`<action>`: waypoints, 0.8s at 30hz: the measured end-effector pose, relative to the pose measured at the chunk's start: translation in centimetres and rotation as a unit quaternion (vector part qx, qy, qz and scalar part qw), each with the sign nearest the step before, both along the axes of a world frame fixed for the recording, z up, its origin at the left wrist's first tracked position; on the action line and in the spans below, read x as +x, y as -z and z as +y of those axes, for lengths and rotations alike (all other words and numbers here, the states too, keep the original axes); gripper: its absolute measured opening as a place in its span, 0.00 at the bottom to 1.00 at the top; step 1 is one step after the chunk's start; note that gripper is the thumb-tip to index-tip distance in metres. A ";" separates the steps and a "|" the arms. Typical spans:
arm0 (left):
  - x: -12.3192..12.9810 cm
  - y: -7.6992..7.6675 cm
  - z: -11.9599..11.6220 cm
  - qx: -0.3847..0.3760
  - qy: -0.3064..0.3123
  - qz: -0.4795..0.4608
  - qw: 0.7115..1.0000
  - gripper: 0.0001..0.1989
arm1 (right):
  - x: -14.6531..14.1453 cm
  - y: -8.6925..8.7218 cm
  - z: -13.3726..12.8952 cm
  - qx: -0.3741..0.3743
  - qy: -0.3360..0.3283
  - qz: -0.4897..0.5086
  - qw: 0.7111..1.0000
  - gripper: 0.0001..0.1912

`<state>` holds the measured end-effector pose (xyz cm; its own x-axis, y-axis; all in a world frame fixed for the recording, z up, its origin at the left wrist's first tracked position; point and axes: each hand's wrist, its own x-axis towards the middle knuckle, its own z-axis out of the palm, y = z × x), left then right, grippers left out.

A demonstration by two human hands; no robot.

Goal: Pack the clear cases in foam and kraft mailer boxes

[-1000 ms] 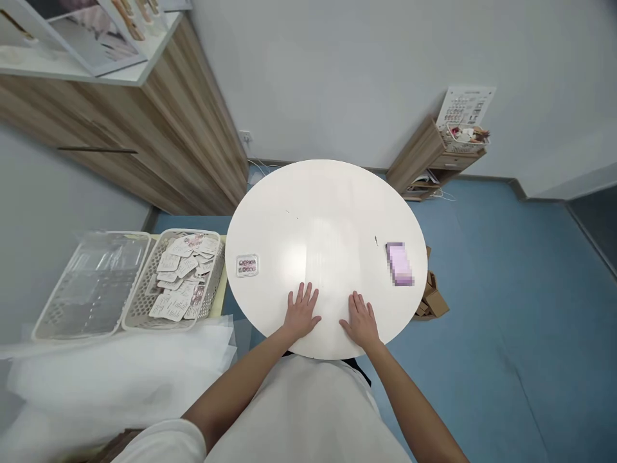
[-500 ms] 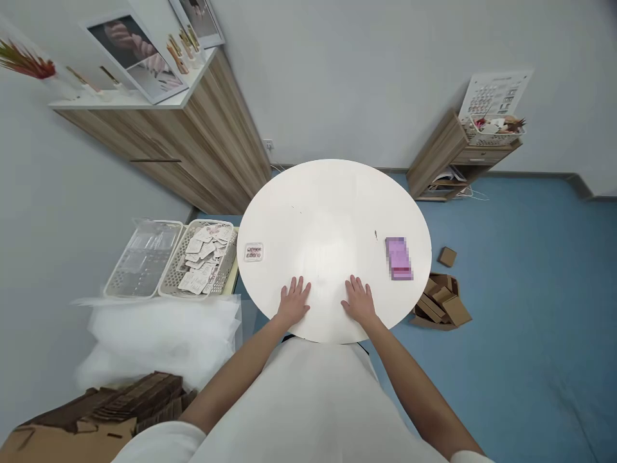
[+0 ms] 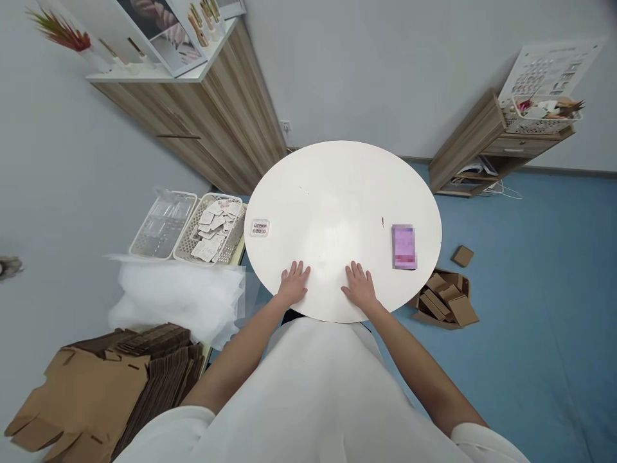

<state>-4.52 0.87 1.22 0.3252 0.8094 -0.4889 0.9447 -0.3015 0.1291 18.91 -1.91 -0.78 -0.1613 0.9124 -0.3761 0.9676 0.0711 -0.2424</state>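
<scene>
White, glossy-looking round tabletop [image 3: 337, 193] beneath both palms. Left hand [image 3: 293, 286] flat near the front edge, fingers fanned, holding nothing; right hand [image 3: 359, 287] set down likewise, just as wide, apart from the left and equally unladen. Beyond the left hand, near the left rim: a clear plastic case [image 3: 259, 228], lying flat, with two rows of small pinkish pieces [image 3: 263, 226] inside. Probably very light, thin-walled and fairly stiff, likely slick to the touch and apt to skate across so smooth a surface. Best taken by opposite side edges, without pressing on the face, for fear of cracking. Too small to tell how firmly fixed inside, so better kept level. Beyond the right hand, toward the right rim: a purple rectangle [image 3: 403, 246], too blurred to name surely, perhaps a phone, lying flat and touched by neither hand. If so, heavier than the case, rigid, smooth, and best held by the long sides. Off the left rim, beside the table: a white perforated basket [image 3: 234, 235] of printed cards [image 3: 211, 231], apparently thin, bendable, and easily lifted by a corner.
</scene>
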 end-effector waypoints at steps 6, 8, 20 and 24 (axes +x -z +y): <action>0.0 -0.2 -0.1 -0.012 -0.023 -0.008 1.000 0.33 | 0.2 -0.2 0.0 0.000 0.004 0.022 1.000 0.32; 0.0 -0.3 -0.1 -0.022 -0.034 -0.023 0.999 0.33 | 0.2 -0.4 -0.1 0.006 0.018 0.040 0.999 0.32; -6.7 -0.6 3.6 0.034 -0.234 -0.173 0.956 0.28 | -6.9 -2.1 1.8 0.104 0.111 0.158 0.976 0.29; -12.1 -0.2 6.5 0.094 -0.335 -0.253 0.903 0.27 | -10.7 -2.1 4.7 0.084 0.131 0.195 0.968 0.30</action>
